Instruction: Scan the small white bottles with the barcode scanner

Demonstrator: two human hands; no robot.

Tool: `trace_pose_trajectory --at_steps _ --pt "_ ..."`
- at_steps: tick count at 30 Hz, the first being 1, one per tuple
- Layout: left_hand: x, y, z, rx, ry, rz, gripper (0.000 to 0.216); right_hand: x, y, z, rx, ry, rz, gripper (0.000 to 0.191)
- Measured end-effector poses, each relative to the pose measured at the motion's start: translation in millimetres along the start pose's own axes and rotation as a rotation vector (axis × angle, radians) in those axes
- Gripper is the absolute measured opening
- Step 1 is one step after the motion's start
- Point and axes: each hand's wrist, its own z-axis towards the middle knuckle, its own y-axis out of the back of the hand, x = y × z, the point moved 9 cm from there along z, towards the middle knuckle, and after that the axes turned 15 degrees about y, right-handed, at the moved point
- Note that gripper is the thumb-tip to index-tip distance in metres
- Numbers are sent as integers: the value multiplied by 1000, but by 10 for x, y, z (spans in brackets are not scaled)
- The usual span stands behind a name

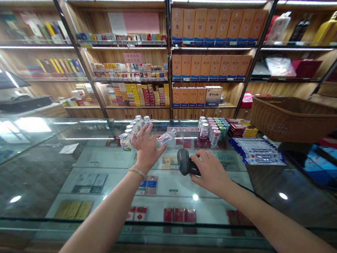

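Black scanner is clasped in the right hand; clear bottle beside the left hand, grip there unclear

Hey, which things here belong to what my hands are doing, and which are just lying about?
Likely in the job:
handheld scanner, held in your right hand
tilted bottle, at your left hand

Seemingly just about:
wicker basket
paper slip
orange boxes, shelved

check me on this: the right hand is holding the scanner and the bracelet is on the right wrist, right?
Not quite: the head view shows the bracelet around the left wrist, not the right one. The right hand is indeed holding the scanner.
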Motion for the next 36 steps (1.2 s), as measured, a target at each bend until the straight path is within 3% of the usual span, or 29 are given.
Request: trace_pose_trajectory --at_steps 9,15,20,24,36 --pt "-4 -2 3 7 10 -18 31 -75 41 1 -44 -48 78 47" --pt "-57 54 14 18 21 -70 31 -515 356 239 -231 -163 127 38" --pt "-109 183 21 -25 46 -125 30 -838 374 538 -334 -231 271 31" --pt "-182 248 1 -22 43 -193 29 -849 336 723 -378 -216 334 36" --pt "-295 250 -59 13 9 -222 28 -777 383 930 -309 -123 355 33"
